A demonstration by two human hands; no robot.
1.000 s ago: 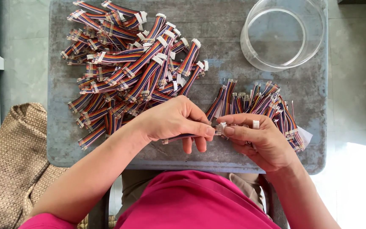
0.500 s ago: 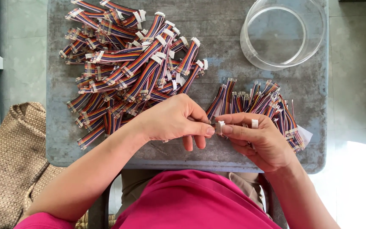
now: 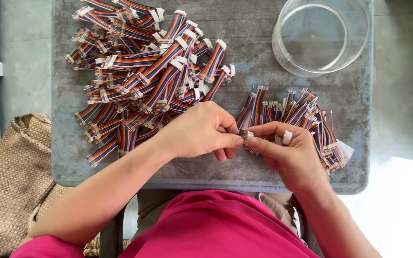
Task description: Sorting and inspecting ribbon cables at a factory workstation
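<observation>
My left hand [image 3: 201,130] and my right hand [image 3: 292,152] meet over the near middle of a grey table [image 3: 259,28]. Both pinch the white connector end of one short rainbow ribbon cable [image 3: 245,138] between thumb and fingertips. Most of that cable is hidden by my fingers. A big heap of the same rainbow cables [image 3: 144,81] with white connectors lies at the far left. A smaller row of cables [image 3: 302,114] lies behind and to the right of my right hand.
A clear round plastic container [image 3: 320,36] stands at the table's far right corner. A woven beige bag [image 3: 17,181] sits on the floor to the left. The table's front edge is close to my pink-clad body.
Both hands stay pinched together at the same spot; only the fingertips have shifted slightly on the connector.
</observation>
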